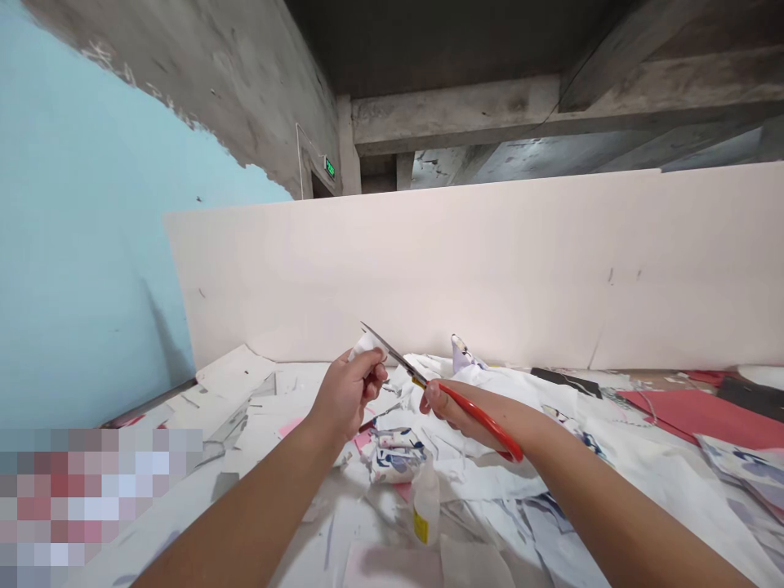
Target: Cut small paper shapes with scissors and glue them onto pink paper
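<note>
Blue wall (91, 204) and bare concrete surround a pale partition (465, 269). Above and beyond the glue bottle (425, 502), the left hand (352, 392) pinches a small white piece (367, 343); right of it, the right hand's (456, 408) fingers grip red-handled scissors (481, 418), blades by the piece.

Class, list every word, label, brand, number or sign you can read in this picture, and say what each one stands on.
No text here can be read.
Green sign, up beyond the pale partition: its marks are too small and blurred.
Yellow label on the whitish bottle: too blurred.
</note>
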Demonstrator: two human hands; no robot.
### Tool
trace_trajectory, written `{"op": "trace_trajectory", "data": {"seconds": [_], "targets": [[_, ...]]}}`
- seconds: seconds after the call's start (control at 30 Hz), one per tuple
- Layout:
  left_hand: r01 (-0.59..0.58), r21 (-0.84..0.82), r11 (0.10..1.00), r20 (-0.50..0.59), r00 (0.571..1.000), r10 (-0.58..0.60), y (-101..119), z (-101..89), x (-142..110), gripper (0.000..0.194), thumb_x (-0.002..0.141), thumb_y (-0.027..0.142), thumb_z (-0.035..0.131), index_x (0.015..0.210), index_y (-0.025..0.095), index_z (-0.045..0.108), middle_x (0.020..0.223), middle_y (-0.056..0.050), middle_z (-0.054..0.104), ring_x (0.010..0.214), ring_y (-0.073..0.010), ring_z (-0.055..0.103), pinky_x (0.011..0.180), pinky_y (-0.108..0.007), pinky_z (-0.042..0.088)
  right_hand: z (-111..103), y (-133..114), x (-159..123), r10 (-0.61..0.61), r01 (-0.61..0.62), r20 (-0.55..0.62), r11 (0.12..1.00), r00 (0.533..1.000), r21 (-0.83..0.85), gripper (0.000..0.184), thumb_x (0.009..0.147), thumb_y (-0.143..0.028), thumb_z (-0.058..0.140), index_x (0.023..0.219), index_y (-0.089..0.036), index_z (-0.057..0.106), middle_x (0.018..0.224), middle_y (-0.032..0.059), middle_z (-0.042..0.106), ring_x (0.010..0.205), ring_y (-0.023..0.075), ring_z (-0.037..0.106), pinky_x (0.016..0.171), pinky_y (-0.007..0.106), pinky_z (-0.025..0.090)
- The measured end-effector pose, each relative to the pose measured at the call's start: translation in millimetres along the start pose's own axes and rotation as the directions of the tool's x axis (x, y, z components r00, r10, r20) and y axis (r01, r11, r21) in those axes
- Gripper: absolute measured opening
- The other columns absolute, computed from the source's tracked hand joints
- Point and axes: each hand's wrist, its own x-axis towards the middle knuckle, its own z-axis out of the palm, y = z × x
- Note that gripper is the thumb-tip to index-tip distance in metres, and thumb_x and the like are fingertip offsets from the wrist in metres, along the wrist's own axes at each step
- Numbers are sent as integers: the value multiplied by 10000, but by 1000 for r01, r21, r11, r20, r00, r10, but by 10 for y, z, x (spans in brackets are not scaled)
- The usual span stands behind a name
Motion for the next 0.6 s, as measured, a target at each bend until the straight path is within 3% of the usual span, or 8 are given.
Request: {"op": "trace_trajectory", "data": {"seconds": [0.2, 0.6], "targets": [[-5, 5, 1000, -4, 1000, 5, -5, -3, 10, 141, 659, 239, 598, 661, 133, 505, 466, 48, 490, 361, -14, 329, 384, -160, 222, 7, 17, 33, 57, -62, 102, 997, 993, 45, 650, 763, -725, 113, 836, -225, 523, 656, 5, 451, 524, 141, 425, 495, 276, 405], [-2, 12, 1000, -10, 1000, 2, -23, -9, 8, 165, 664, 264, 605, 670, 133, 504, 472, 48, 492, 355, -8, 326, 385, -156, 232, 22, 13, 52, 44, -54, 94, 994, 995, 100, 537, 781, -701, 203, 655, -214, 389, 567, -33, 385, 455, 108, 356, 437, 237, 331]]}}
